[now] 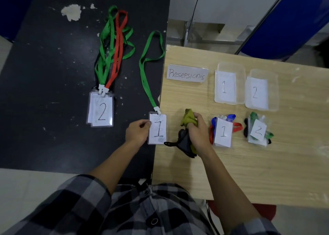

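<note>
Pinching hand: left hand [138, 133], grip clamped on the left edge of the "1" badge [158, 128], thumb and fingers curled onto it.
Badge spot: the "1" badge lies flat right on the seam where the black table [53, 74] meets the wooden table [249, 172]. Its green lanyard [147, 63] trails off toward 12 o'clock.
Right hand: right hand [197, 133], grip wrapped tight around a cloth bundle [188, 120], olive on top and black lower down, just at 3 o'clock of the badge.
Other badges: "2" badge stack [101, 111] at 9 o'clock of the left hand, well apart, with green and red straps running to 12.
Sign: "Resepsionis" sign [187, 73] at 12 o'clock of the bundle.
Tubs: clear tub 1 [240, 74] and tub 2 [272, 85] side by side, about 1 o'clock of the right hand.
Piles: pile 1 [223, 132] at 3 o'clock of the right hand, pile 2 [258, 130] further along at 3.
</note>
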The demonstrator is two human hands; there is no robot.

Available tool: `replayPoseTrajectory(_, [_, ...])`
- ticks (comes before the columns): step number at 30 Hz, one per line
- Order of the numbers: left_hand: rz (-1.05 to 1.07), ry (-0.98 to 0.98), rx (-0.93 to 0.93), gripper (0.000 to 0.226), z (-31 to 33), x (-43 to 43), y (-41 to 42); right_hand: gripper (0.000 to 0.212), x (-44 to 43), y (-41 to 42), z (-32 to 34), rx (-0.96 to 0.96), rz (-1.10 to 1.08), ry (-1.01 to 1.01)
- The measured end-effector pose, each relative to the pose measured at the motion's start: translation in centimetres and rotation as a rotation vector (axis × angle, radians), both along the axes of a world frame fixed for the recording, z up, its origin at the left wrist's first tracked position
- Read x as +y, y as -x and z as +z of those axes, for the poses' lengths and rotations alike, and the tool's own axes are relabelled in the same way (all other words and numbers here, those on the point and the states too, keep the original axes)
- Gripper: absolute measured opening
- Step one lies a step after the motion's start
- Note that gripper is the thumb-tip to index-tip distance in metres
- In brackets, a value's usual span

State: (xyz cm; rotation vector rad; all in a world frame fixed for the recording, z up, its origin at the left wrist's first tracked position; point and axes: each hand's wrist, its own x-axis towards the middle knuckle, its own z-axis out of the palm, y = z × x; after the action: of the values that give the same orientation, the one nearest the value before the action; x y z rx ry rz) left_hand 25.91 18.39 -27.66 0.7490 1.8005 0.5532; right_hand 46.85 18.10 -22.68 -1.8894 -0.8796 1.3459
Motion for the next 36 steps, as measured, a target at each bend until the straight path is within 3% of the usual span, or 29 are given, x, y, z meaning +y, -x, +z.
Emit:
replayPoseTrajectory(3, [0.008, -0.003, 0.034, 0.005, -0.6, -0.2, -0.2, 0.042, -0.2, -0.4, 0.3, 0.079, 0.045, -0.039])
replayPoseTrajectory(6, [0.021, -0.012, 0.058, 0.006, -0.6, -0.3, -0.4, 0.027, 0.3, 0.3, 0.1, 0.098, 0.158, -0.022])
replayPoseTrajectory(7, [0.022, -0.011, 0.064, 0.006, -0.6, -0.3, -0.4, 0.024, 0.4, 0.7, -0.2, 0.026, 0.223, -0.010])
replayPoseTrajectory(9, [0.024, -0.014, 0.073, 0.006, -0.7, -0.3, -0.5, 0.042, 0.8, 1.6, -0.9, -0.202, 0.346, -0.008])
replayPoseTrajectory(11, [0.026, -0.014, 0.074, 0.005, -0.5, -0.2, -0.5, 0.046, 1.0, 2.5, -1.8, -0.409, 0.455, -0.101])
replayPoseTrajectory(14, [0.026, -0.019, 0.071, 0.005, -0.4, -0.2, -0.6, 0.045, 0.9, 3.2, -2.5, -0.611, 0.624, -0.185])
replayPoseTrajectory(19, [0.014, -0.032, 0.097, 0.005, -0.8, -0.1, -0.5, 0.045, 0.5, 4.6, -2.2, -0.845, 0.872, -0.147])
replayPoseTrajectory(22, [0.004, -0.042, 0.104, 0.003, -0.8, -0.2, -0.5, 0.046, 0.4, 3.7, -1.8, -0.914, 0.979, -0.153])
replayPoseTrajectory(26, [0.001, -0.043, 0.100, 0.011, -0.8, -0.2, -0.4, 0.051, 1.0, 3.7, -1.8, -0.975, 0.895, -0.135])
replayPoseTrajectory(31, [-0.026, -0.059, 0.125, 0.015, -0.4, 0.0, -0.4, 0.054, 0.6, 4.4, -1.5, -0.946, 1.105, -0.186])
replayPoseTrajectory(36, [-0.013, -0.049, 0.108, 0.014, -0.3, 0.0, -0.4, 0.060, 1.4, 4.5, -1.7, -0.960, 1.026, -0.144])
